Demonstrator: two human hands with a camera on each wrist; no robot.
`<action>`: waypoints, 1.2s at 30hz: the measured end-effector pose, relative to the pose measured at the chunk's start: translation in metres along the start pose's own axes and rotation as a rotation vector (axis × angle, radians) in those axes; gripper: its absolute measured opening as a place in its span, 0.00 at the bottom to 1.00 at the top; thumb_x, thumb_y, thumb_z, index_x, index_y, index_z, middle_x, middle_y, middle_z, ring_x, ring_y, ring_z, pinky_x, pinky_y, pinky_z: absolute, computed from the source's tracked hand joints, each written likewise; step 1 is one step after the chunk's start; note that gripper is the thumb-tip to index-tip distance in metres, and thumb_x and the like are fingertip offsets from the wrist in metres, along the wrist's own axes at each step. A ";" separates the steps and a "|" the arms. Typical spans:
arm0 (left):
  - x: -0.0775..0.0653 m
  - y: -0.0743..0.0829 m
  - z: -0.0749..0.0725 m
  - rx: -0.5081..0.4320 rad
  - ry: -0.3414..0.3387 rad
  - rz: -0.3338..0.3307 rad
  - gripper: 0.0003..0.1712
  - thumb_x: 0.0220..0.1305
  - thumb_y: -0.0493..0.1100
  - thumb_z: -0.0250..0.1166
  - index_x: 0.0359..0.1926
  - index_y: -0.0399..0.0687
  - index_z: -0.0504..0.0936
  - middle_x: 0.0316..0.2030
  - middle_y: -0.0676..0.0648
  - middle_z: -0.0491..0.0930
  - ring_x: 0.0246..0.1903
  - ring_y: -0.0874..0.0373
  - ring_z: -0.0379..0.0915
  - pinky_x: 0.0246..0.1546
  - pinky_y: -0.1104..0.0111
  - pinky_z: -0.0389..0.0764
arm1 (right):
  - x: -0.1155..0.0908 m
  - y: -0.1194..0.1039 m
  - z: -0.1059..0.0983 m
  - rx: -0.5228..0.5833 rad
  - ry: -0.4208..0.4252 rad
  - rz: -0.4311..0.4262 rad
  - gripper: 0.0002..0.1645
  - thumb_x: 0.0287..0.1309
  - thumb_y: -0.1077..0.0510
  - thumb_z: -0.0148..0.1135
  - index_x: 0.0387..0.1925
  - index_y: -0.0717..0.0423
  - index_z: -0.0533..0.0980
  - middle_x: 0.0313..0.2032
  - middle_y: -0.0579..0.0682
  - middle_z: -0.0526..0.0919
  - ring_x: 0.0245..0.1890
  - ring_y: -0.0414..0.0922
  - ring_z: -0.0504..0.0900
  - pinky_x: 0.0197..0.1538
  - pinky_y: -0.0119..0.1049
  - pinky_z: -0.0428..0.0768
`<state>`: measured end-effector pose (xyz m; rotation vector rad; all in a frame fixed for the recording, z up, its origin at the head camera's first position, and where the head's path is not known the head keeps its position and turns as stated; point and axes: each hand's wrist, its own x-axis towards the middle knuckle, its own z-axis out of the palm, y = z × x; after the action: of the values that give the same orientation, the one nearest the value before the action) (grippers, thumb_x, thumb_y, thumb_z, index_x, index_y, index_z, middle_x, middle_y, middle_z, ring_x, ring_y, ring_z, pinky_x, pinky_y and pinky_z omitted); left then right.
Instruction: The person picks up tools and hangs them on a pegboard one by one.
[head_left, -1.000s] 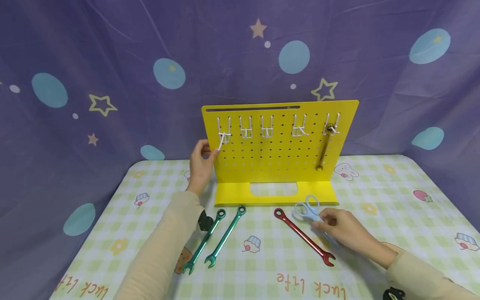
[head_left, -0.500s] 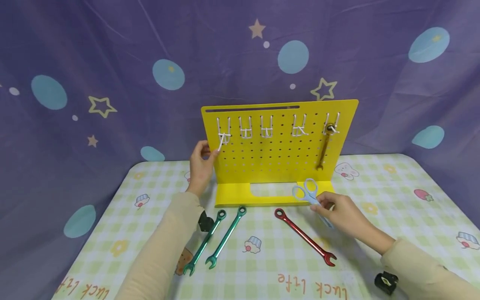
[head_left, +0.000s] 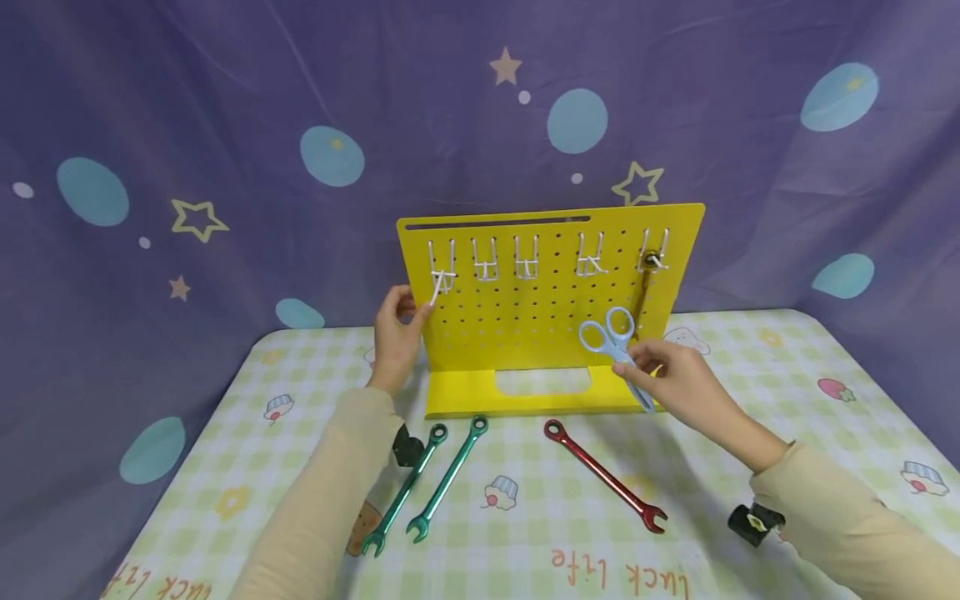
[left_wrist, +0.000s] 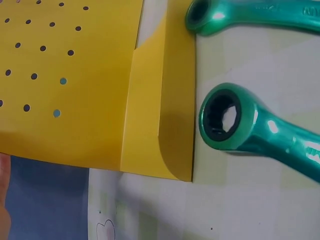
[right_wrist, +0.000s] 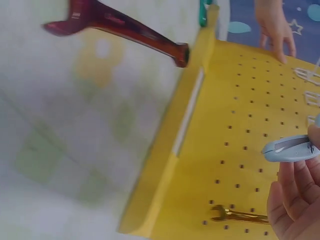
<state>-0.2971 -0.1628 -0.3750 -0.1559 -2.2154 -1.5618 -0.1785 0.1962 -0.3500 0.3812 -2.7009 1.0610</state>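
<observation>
Light-blue scissors [head_left: 617, 344] are pinched in my right hand [head_left: 671, 379], handle loops up, raised in front of the lower right of a yellow pegboard [head_left: 517, 321]. In the right wrist view the scissors' tip end [right_wrist: 287, 148] points away from the fingers. My left hand [head_left: 399, 333] grips the pegboard's left edge, thumb in front and fingers partly hidden behind. White wire hooks [head_left: 527, 260] line the board's upper part. From the rightmost hook hangs a gold wrench [head_left: 642, 300], its lower end partly covered by the scissors and right hand.
Two green wrenches [head_left: 448, 479] [head_left: 405, 490] lie on the checked tablecloth [head_left: 262, 475] before the board, close to the left forearm. A red wrench [head_left: 603, 475] lies front right. A purple patterned curtain [head_left: 465, 125] hangs behind the table.
My right hand has lifted the scissors off the table and carried them up towards the board's lower right. The left hand keeps its grip on the board's edge.
</observation>
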 end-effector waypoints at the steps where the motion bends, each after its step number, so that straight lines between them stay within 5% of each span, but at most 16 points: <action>1: 0.000 0.000 0.000 -0.002 0.002 -0.004 0.16 0.65 0.40 0.65 0.52 0.41 0.74 0.43 0.41 0.75 0.43 0.50 0.71 0.46 0.62 0.75 | 0.002 -0.002 -0.002 0.000 0.004 -0.009 0.14 0.61 0.52 0.67 0.40 0.60 0.80 0.34 0.51 0.84 0.32 0.45 0.80 0.35 0.39 0.79; 13: -0.002 -0.001 -0.002 -0.005 0.018 -0.025 0.16 0.65 0.39 0.66 0.51 0.41 0.75 0.43 0.41 0.75 0.44 0.50 0.71 0.47 0.62 0.74 | 0.028 -0.018 -0.007 0.040 0.013 -0.004 0.15 0.63 0.50 0.65 0.40 0.57 0.80 0.35 0.52 0.84 0.34 0.47 0.80 0.38 0.42 0.77; 36: 0.000 0.000 0.002 -0.005 0.030 0.006 0.15 0.63 0.38 0.67 0.48 0.39 0.76 0.40 0.41 0.75 0.41 0.49 0.71 0.45 0.64 0.74 | 0.067 -0.014 0.001 0.096 0.021 0.061 0.17 0.64 0.48 0.63 0.41 0.59 0.79 0.38 0.55 0.84 0.40 0.51 0.80 0.45 0.46 0.77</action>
<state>-0.2977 -0.1614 -0.3754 -0.1399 -2.1867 -1.5563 -0.2374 0.1745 -0.3224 0.3037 -2.6656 1.2078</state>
